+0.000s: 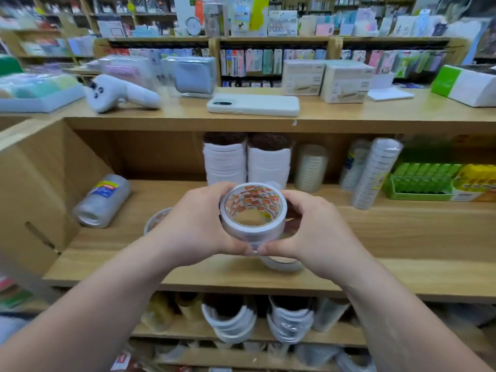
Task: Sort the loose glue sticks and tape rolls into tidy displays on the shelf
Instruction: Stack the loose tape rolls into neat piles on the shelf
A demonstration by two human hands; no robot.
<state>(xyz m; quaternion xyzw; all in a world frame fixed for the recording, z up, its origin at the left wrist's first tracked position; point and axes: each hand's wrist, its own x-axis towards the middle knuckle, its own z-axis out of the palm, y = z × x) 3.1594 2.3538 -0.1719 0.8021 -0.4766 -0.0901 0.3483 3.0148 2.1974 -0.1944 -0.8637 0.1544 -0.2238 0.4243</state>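
Both hands hold a short stack of white tape rolls (253, 210) with orange-printed cores, above the middle shelf (402, 251). My left hand (198, 224) grips the stack's left side and my right hand (311, 229) its right side, thumbs meeting at the bottom. One loose white roll (284, 263) lies on the shelf under my right hand; another roll (155, 218) peeks out behind my left hand. Two tall stacks of white rolls (225, 162) stand at the shelf's back. Green and yellow glue stick boxes (429, 181) sit at the right.
A wrapped sleeve of clear tape (103, 201) lies at the shelf's left by a cardboard box wall (35, 189). More wrapped sleeves (375, 170) lean at the right. A phone (253, 104) and a white controller (118, 93) rest on the top counter. Tape stacks (230, 320) fill the lower shelf.
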